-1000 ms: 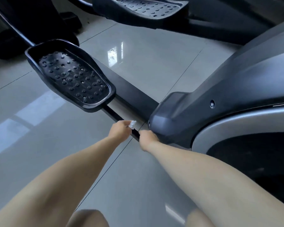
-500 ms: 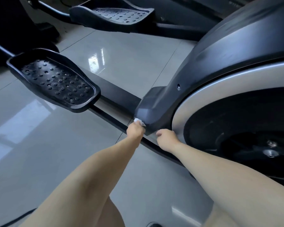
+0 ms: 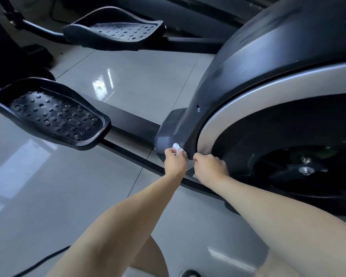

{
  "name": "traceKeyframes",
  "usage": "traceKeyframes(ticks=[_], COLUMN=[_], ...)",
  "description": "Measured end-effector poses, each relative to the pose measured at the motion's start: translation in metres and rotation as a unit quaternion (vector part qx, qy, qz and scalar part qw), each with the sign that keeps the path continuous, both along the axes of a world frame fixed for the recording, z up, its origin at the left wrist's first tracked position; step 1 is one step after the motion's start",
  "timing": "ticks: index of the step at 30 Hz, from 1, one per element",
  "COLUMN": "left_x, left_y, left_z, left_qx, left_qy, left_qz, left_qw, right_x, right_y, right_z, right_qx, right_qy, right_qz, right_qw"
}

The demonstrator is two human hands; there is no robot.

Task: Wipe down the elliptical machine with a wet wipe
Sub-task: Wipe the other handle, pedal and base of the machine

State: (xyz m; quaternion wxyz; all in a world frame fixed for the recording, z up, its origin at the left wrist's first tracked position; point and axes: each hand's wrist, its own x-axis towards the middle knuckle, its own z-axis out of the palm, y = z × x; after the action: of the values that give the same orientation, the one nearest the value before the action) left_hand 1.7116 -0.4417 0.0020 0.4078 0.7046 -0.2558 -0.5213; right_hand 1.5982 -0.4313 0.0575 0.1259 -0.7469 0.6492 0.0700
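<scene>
Here, a small white crumpled wet wipe (image 3: 177,147) is held in the left hand (image 3: 175,161). It is pinched by the curled fingers, and only a bit of it is seen poking out above the knuckles. The wipe is pressed against the low front corner of the dark grey plastic cover (image 3: 258,62) of the elliptical machine, close to where the flat black beam (image 3: 132,120) goes into the cover.

The right hand (image 3: 210,166) is placed just beside the left one, at the bottom edge of the same cover and next to the shiny silver ring (image 3: 238,108). Its fingers are curled, but whether anything is held in them cannot be told, as only the back of the hand is shown.

One wipe is seen. Two hands are seen. Two black plastic foot pedals with small round bumps are counted: the near pedal (image 3: 48,112) at the left, well apart from the hands, and the far pedal (image 3: 116,31) at the top. One big black wheel (image 3: 278,132) is set inside the silver ring, with one metal bolt (image 3: 306,170) on it. One thin black cable (image 3: 40,262) is laid on the glossy grey tiled floor (image 3: 138,82) at the bottom left.

Some faint marks (image 3: 256,5) are seen on the dark frame at the top right, but they are too blurred to be read.
</scene>
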Motion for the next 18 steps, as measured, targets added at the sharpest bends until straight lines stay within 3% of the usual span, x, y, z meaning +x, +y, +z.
traceKeyframes(ticks=[5, 10, 14, 18], left_x=[-0.006, -0.043, -0.038, -0.023], left_y=[0.002, 0.020, 0.023, 0.017], left_z=[-0.011, 0.027, 0.030, 0.013], left_qx=[0.067, -0.037, -0.120, -0.061], left_qy=[0.078, 0.046, -0.008, 0.033], left_qz=[0.047, 0.001, -0.013, 0.055], left_qw=[0.994, 0.998, 0.993, 0.996], right_x=[-0.020, -0.012, -0.013, -0.014], right_y=[0.016, 0.005, 0.001, 0.003], right_z=[0.019, 0.031, 0.027, 0.022], right_qx=[-0.105, -0.076, -0.102, -0.116], right_qy=[0.031, -0.005, -0.019, -0.041], right_qz=[0.031, -0.066, -0.072, -0.069], right_qw=[0.993, 0.995, 0.992, 0.990])
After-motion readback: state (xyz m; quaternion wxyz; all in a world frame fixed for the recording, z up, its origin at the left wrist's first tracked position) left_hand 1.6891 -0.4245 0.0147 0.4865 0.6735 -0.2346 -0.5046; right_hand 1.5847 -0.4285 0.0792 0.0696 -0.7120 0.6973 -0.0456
